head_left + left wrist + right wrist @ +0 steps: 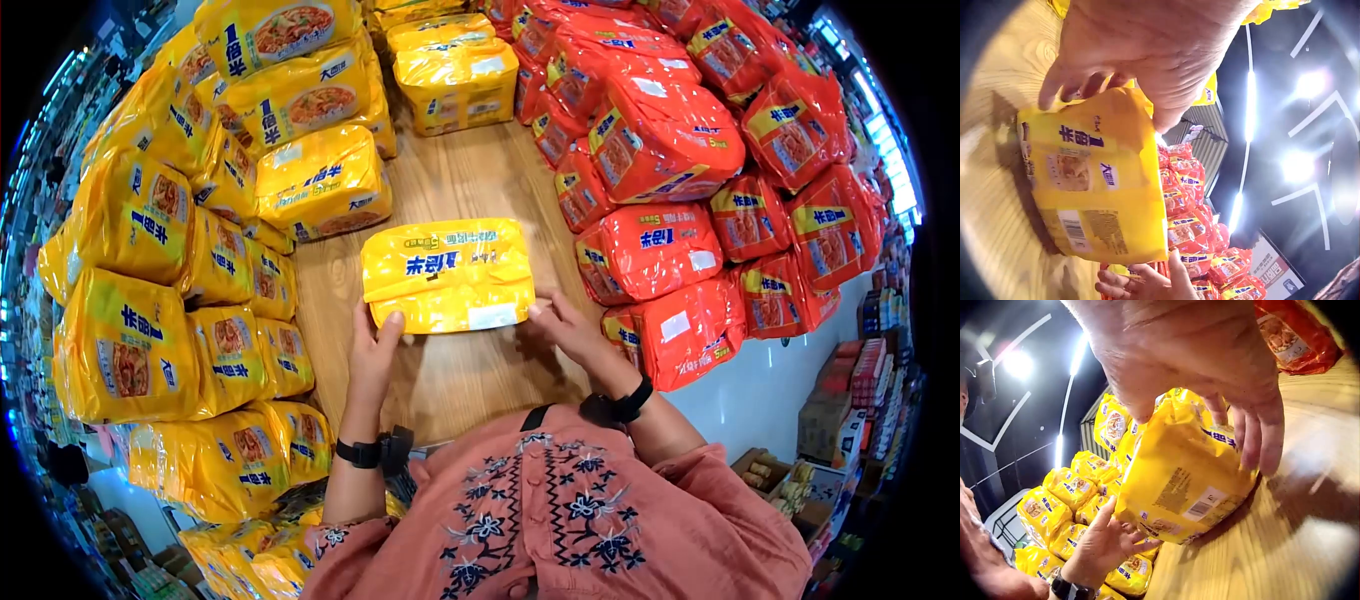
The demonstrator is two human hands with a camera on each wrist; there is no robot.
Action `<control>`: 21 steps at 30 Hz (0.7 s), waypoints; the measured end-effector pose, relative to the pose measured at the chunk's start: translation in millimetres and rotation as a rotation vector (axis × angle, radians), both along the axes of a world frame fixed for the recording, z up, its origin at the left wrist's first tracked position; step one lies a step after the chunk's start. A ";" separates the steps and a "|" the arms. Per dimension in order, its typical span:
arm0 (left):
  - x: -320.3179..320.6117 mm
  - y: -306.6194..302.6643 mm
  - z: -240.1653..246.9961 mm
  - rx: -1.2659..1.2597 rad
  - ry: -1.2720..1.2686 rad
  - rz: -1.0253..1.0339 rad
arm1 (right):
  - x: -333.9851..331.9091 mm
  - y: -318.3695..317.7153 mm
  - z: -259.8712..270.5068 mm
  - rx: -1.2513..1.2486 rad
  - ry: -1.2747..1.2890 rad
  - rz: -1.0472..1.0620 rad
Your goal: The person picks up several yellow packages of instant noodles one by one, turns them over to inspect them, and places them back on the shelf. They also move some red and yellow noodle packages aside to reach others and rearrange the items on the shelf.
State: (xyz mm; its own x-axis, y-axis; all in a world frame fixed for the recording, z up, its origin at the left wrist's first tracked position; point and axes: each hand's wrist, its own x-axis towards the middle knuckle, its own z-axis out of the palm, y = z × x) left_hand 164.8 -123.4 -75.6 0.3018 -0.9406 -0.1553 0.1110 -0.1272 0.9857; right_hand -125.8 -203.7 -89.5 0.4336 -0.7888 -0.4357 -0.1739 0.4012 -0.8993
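Head view: left hand [372, 350] and right hand [575, 330] are gripping opposite ends of a yellow instant-noodle multipack [447, 272], thumbs nearer the wearer. Pack is sitting mid-tabletop, over the wooden table [465, 180]; whether its underside is touching, cannot tell. Yellow noodle packs [130, 345] are standing stacked along the person's left, red noodle packs [665, 140] along the right. Both wrists are carrying black straps [358, 453].

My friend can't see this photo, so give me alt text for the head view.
A person's left hand and right hand grip a yellow plastic-wrapped pack at a wooden table. Stacked yellow packs line the left side; stacked red packs line the right.
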 end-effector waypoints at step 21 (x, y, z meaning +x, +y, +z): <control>-34.5 -189.0 -14.9 0.076 0.099 -0.136 | 57.3 -140.8 -19.6 -0.102 -0.267 -0.465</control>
State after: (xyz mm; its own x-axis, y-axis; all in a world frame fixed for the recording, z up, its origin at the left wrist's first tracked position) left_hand 130.2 -312.4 -90.5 0.1519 -0.9562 -0.2501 0.1840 -0.2212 0.9577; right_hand -68.5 -344.6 -109.0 0.1141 -0.9562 -0.2696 0.2409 0.2899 -0.9263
